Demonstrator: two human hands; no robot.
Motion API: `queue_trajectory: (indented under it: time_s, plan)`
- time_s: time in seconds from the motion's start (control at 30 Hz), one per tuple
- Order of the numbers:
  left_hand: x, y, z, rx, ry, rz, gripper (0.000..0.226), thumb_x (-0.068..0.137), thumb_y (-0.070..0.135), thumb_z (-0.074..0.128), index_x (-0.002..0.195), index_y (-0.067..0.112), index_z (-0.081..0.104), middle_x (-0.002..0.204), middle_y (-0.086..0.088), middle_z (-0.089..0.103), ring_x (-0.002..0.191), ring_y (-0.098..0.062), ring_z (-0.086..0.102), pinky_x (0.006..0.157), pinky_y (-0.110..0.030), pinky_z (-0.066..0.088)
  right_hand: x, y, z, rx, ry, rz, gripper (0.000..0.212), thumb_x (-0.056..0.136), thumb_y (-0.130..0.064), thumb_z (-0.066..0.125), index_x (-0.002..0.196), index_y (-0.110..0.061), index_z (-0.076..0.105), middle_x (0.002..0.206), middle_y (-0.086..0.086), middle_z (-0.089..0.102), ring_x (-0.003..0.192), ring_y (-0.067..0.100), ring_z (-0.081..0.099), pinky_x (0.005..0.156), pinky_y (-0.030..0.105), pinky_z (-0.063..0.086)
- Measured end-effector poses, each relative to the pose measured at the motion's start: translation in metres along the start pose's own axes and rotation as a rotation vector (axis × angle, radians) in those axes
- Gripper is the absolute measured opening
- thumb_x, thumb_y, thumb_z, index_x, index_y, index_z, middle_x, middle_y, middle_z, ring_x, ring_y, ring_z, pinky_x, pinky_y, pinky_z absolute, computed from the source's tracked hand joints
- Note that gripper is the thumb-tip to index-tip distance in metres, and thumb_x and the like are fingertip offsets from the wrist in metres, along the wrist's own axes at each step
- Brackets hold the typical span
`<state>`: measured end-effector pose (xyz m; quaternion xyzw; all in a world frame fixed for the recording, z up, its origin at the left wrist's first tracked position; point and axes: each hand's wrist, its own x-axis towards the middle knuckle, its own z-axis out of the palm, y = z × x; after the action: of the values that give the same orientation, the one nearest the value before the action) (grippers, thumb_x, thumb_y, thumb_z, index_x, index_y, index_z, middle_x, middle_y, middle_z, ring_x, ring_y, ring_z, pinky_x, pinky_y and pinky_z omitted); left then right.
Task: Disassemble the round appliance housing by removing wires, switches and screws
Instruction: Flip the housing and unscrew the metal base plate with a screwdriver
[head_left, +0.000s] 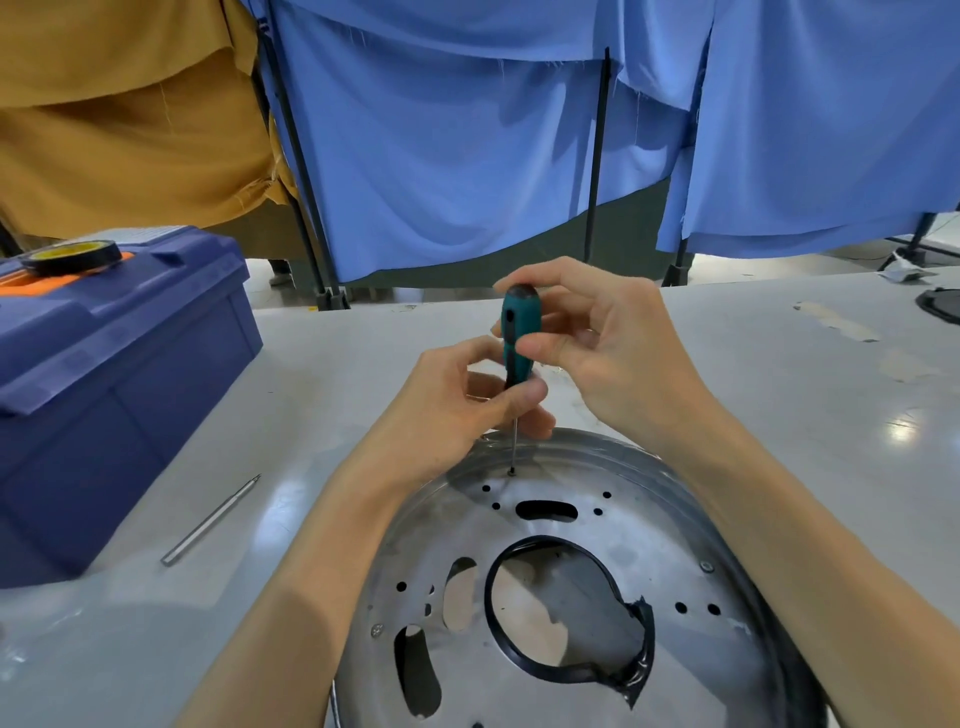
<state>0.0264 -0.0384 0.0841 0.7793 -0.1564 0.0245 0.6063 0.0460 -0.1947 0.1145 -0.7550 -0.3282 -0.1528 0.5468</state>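
Housing: a round silver metal housing (649, 525) lies flat on the white table (779, 395), close to the viewer, with its holes and black-rimmed opening facing up.
Screwdriver: a teal-handled screwdriver (519, 332) stands upright, its thin tip on a small screw (512, 472) near the housing's far rim.
Left hand: the left hand (462, 410) pinches the handle's lower end.
Right hand: the right hand (602, 348) curls its fingers round the handle's upper part.
Left side: a blue toolbox (114, 395) carries a tape roll (72, 256), and a loose metal bit (210, 519) lies beside it.
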Motion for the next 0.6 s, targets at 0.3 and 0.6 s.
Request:
queue_trajectory:
  time_s: [0.3,0.6]
  plan:
    - [0.0005,-0.0025,-0.0006,-0.046,-0.035,-0.011,0.024,0.087,0.019,0.066,0.106,0.005,0.063,0.085,-0.015,0.074,0.079,-0.026,0.074,0.073,-0.028,0.059,-0.0017,-0.0005,0.0058,-0.113,0.011,-0.002,0.040,0.078,-0.035,0.073,0.117,-0.029,0.064,0.102,-0.007,0.061,0.089,0.009,0.058,0.072,0.017,0.050]
    - [0.0005,-0.0032,-0.0014,-0.070,-0.103,-0.073,0.025,0.102,0.019,0.041,0.118,0.012,0.059,0.096,-0.012,0.075,0.088,-0.026,0.073,0.078,-0.031,0.059,-0.0014,0.0015,0.0015,0.000,0.018,-0.008,0.027,0.087,0.000,0.060,0.103,-0.022,0.060,0.104,-0.002,0.066,0.100,0.007,0.061,0.073,0.022,0.057]
